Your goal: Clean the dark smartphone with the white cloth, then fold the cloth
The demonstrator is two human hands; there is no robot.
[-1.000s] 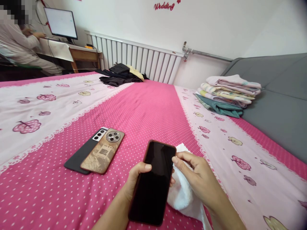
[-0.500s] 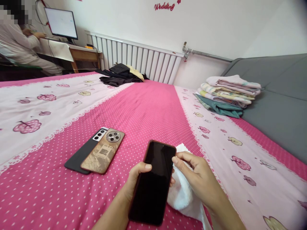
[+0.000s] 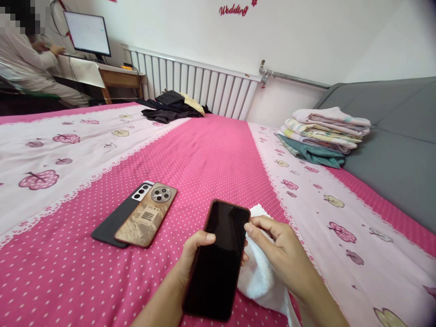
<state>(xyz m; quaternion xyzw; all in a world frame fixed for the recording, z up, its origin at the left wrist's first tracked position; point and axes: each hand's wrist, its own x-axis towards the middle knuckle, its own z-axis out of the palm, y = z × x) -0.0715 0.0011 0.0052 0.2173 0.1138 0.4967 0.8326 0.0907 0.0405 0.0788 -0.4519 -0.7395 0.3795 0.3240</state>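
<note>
A smartphone (image 3: pixel 214 263) with a dark screen and a reddish-brown case lies face up in my left hand (image 3: pixel 194 254). The left thumb rests on its left edge, and fingertips show past the right edge. My right hand (image 3: pixel 279 250) is closed around a white fluffy cloth (image 3: pixel 257 272), its thumb and index finger against the phone's upper right edge. Part of the cloth hangs below that hand; its other fingers are mostly hidden. To the left, a gold phone (image 3: pixel 145 222) lies face down, overlapping a dark grey phone (image 3: pixel 112 222).
A pink dotted bedspread (image 3: pixel 211 159) spreads beneath everything. Dark clothes (image 3: pixel 166 106) lie at the far edge, and folded fabrics (image 3: pixel 323 136) are stacked by the grey headboard (image 3: pixel 391 118). At the far left, a person (image 3: pixel 30 68) sits at a desk with a monitor (image 3: pixel 87 34).
</note>
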